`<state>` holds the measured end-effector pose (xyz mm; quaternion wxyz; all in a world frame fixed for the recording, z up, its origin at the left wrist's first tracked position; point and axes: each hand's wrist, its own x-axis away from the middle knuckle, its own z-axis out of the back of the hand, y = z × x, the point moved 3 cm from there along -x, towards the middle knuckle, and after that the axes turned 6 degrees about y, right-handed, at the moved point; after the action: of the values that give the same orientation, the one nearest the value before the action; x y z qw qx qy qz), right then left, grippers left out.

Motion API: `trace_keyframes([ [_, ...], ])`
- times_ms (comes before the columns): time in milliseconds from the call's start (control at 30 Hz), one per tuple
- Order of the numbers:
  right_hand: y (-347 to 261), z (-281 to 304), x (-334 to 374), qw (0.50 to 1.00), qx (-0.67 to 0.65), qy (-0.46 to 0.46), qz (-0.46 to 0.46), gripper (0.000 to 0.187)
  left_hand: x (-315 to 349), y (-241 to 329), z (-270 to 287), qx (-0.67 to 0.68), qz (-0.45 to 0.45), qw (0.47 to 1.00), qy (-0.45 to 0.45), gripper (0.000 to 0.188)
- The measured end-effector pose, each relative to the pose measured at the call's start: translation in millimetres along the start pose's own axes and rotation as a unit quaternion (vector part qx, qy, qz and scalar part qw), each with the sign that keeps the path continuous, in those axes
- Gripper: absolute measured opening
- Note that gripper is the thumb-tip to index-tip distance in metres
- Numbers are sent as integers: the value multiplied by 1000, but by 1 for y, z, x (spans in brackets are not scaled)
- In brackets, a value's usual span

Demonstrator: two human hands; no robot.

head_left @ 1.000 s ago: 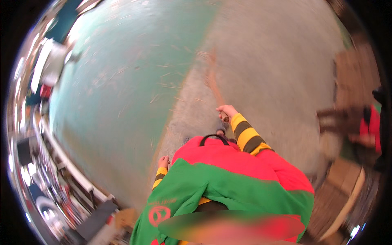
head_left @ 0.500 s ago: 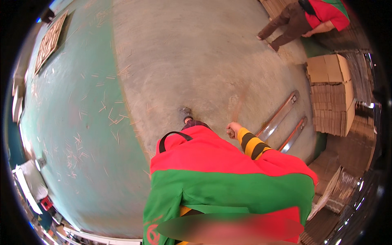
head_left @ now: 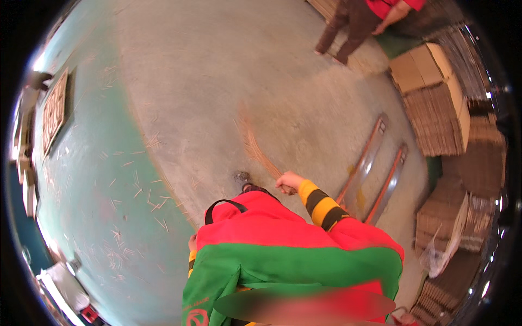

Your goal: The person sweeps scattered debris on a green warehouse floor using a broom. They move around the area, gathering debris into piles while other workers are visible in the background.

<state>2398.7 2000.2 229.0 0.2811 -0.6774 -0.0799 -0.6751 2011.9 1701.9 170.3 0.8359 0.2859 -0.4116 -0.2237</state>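
Two-tone floor with sticks, right fingers curled round twig bundle, grip of left fingers unclear

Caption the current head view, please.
The right hand grips a brown, broom-like bundle of thin sticks over grey floor; pale, slim strips lie scattered across green floor.

Had open room ahead of the right hand, over the grey floor as far as another person. Saw part of that room taken up by the stick bundle, reaching forward-left. Met two metal forks near that hand on its right, side by side with a gap between; beyond them, stacked cardboard. Had room outward from the left hand over the green floor, past scattered thin sticks and a brown panel.
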Motion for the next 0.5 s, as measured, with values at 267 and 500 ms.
trace_keyframes([
  [267,-106,-11,-57,987,67,122,84,20,-12,7,-15,95,80,978,169,31],
  [500,-176,-105,-120,983,148,-28,-106,11,134,-128,-87,145,338,876,312,40],
])
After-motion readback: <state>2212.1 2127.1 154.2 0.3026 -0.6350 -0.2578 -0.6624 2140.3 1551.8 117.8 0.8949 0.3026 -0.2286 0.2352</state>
